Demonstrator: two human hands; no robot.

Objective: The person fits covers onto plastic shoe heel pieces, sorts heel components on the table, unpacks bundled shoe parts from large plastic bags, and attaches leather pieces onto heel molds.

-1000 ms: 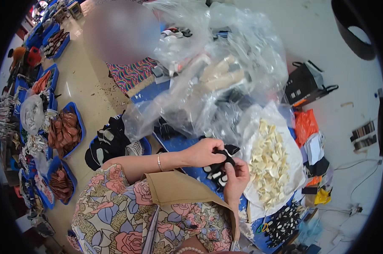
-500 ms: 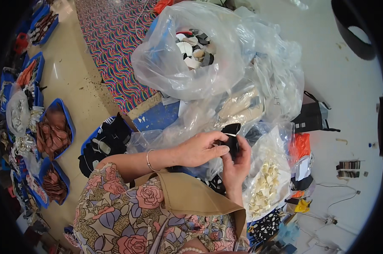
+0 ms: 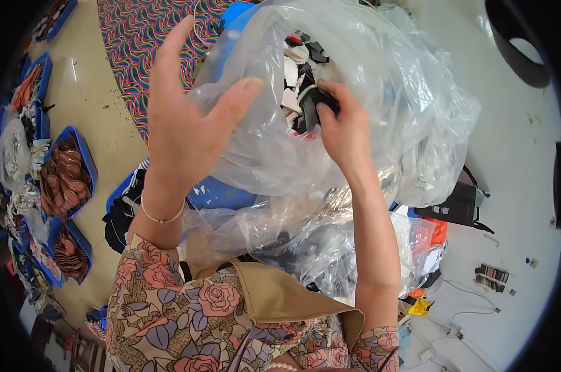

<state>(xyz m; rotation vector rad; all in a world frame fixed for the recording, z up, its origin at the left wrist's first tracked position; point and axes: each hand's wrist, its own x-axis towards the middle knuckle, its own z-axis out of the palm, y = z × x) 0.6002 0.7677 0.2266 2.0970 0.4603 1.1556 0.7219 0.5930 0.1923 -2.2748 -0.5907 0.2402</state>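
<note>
My right hand (image 3: pixel 348 127) reaches into the mouth of a large clear plastic bag (image 3: pixel 255 139), its fingers closed on a black bundle (image 3: pixel 309 106) of flat, pliable pieces bound with a pale band. Their exact material cannot be made out. Under and around the bundle lie loose white, black, grey and red cut pieces (image 3: pixel 291 71) inside the bag. Raised at the bag's left side, my left hand (image 3: pixel 187 127) is open and holds nothing, with its thumb and fingers spread apart.
Crumpled clear plastic (image 3: pixel 317 239) lies nearer to me. At left, blue trays hold brown pieces (image 3: pixel 65 180), and another tray (image 3: pixel 116 197) has black items. Colourful patterned cloth (image 3: pixel 128 49) spreads at the back left. A black bag (image 3: pixel 457 201) is at right.
Both hands have parted and moved away from me. My right hand has carried the black bundle into the bag's mouth; my left hand has let go of it and opened.
</note>
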